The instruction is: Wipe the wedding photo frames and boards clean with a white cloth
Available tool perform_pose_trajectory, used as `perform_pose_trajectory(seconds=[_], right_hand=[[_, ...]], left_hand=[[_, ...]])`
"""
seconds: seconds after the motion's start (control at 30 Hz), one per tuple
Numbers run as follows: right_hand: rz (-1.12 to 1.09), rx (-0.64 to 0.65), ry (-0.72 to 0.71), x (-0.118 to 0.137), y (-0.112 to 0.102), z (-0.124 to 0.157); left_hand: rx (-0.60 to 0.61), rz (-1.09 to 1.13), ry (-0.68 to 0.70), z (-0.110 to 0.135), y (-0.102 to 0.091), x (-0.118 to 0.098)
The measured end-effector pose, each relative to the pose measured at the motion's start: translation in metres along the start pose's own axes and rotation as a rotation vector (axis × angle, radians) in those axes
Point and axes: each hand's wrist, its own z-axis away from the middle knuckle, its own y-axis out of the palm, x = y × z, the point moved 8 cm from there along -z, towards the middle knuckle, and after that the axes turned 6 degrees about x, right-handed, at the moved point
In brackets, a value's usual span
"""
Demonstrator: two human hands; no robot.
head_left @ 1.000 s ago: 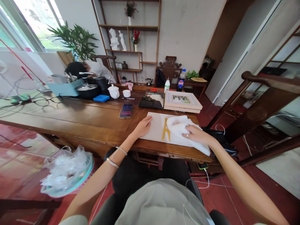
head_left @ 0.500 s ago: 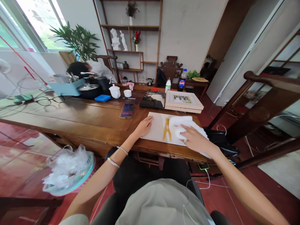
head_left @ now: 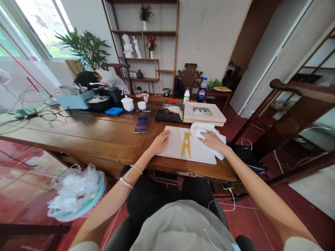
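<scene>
A white rectangular board [head_left: 172, 148] lies flat on the wooden desk in front of me. On its middle is a yellow A-shaped figure [head_left: 186, 145] with two legs; I cannot tell whether it is a loose piece or a picture. My left hand [head_left: 161, 141] rests flat on the board's left edge, fingers stretched out. Over the right part of the board, my right hand [head_left: 212, 140] grips a bunched white towel [head_left: 199, 129], pressing it against the surface. Part of the towel hangs under my palm toward the board's right edge.
Behind the board lie a framed picture [head_left: 205, 111] and a dark book [head_left: 170, 111]. A phone [head_left: 141, 124] is to the left, with a white teapot [head_left: 127, 103] and blue box [head_left: 114, 111] beyond. A basket of plastic bags [head_left: 78, 190] stands on the floor. Another person [head_left: 112, 79] leans at the far side.
My right hand has moved the towel away from me, toward the board's upper right, uncovering its lower right corner. My left hand stays in place.
</scene>
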Motion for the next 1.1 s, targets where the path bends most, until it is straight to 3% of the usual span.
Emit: perform_pose_trajectory(seconds=[0.1, 0.2, 0.43, 0.53, 0.67, 0.77, 0.93, 1.1], right_hand=[[0.022, -0.054, 0.08, -0.017, 0.007, -0.019], [0.031, -0.053, 0.023, -0.008, 0.013, -0.009], [-0.084, 0.17, -0.221, 0.058, -0.003, 0.084], [-0.169, 0.306, -0.237, 0.063, -0.013, 0.105], [-0.222, 0.317, -0.175, 0.036, -0.014, 0.082], [-0.222, 0.19, -0.175, 0.015, -0.009, 0.042], [-0.126, -0.013, -0.036, -0.009, 0.003, -0.012], [-0.035, -0.029, -0.008, 0.003, 0.013, -0.007]], left_hand=[[0.006, -0.007, 0.0, 0.0, 0.0, -0.001], [0.012, -0.02, -0.005, 0.0, 0.001, -0.001], [0.001, -0.016, -0.002, 0.0, 0.0, -0.002], [0.001, -0.021, -0.001, 0.0, 0.0, -0.001], [-0.003, -0.018, 0.008, 0.0, 0.0, -0.001], [0.004, -0.025, 0.009, 0.0, 0.0, -0.001], [-0.005, -0.001, 0.0, 0.0, 0.0, 0.0], [-0.002, -0.001, -0.004, 0.0, 0.0, 0.0]])
